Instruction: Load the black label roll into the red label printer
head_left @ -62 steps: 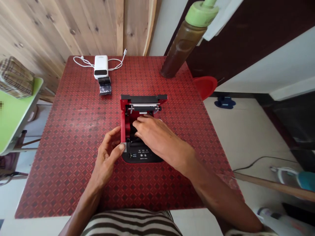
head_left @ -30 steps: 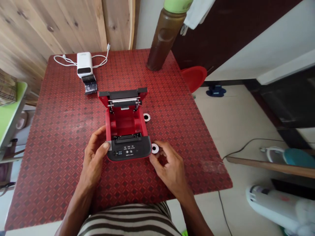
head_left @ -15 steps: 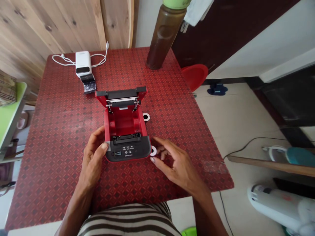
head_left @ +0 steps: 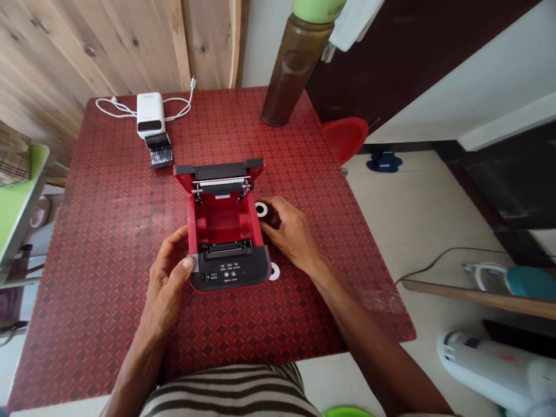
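A red and black label printer (head_left: 230, 267) sits on the table, its lid (head_left: 221, 169) raised and its red inner bay (head_left: 222, 223) exposed with nothing inside. My left hand (head_left: 167, 275) grips the printer's left front corner, thumb on the top edge and fingers along the side. At the printer's right side my right hand (head_left: 289, 231) curls thumb and forefinger around a small roll with a white ring-shaped end (head_left: 261, 209); its body is largely hidden. Another white ring (head_left: 274, 271) shows by the right front corner, partly covered by the printer.
Towards the back left lies a white handheld device (head_left: 150, 113) with a cable and a dark strip hanging from it. A tall brown bottle (head_left: 289, 72) with a green lid stands at the back. A red stool (head_left: 350, 136) is beyond the table's right edge.
My right hand has moved away from me, from the front ring to the roll farther back, and its fingers have closed around it. My left hand stays on the printer.
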The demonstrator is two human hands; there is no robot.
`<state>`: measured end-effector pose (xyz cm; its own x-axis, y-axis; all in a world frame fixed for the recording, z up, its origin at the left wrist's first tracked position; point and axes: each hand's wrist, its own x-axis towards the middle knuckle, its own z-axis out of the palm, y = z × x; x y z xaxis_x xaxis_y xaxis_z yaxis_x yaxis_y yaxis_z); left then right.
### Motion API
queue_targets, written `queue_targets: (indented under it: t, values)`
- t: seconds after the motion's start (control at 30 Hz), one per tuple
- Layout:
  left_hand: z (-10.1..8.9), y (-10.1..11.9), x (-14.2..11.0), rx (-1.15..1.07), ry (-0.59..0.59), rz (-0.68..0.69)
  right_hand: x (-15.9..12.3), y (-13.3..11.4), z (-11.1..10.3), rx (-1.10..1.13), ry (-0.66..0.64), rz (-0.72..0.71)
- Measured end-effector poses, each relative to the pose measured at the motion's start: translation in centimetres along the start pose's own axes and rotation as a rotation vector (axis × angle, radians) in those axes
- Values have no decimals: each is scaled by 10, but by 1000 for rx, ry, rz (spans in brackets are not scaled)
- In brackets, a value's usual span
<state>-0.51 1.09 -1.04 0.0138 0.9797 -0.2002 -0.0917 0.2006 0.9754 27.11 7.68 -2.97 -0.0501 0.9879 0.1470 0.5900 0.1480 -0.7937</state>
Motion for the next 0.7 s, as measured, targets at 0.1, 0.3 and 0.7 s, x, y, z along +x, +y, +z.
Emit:
queue_targets:
  t: [0.1,0.3,0.7]
  values:
    - [-1,-1,0,-19,-7,-6,0,1,6,37,31,7]
    - [-3,-2,0,-8,-24,0,-8,6,-10,169,191,107]
    - [-3,-1,0,4,-33,32,-45,-64,-69,586,-57,185]
